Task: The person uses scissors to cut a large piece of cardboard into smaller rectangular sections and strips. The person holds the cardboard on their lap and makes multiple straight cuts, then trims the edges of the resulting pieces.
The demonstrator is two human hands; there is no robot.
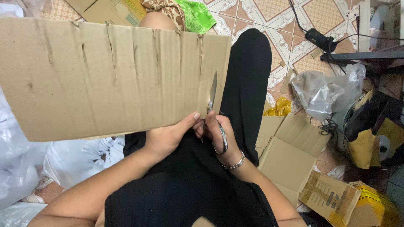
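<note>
Left hand (168, 136) pinches the lower edge of a large cardboard sheet (105, 77). Right hand (221, 136) is clenched round scissors (213, 107), blade apparently slicing into the sheet's right edge.

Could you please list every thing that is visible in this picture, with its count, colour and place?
cardboard sheet: one, brown, held up at left centre
scissors: one, metal, at the sheet's right edge
clear plastic bag: one, greyish, on the floor at right
flattened boxes: several, brown, floor at lower right
yellow wrapper: one, beside the leg
green cloth: one, top centre
tiled floor: patterned, beige and white, top
bracelet: one, silver, right wrist
left hand: grips the sheet's lower edge
right hand: holds the scissors
</note>
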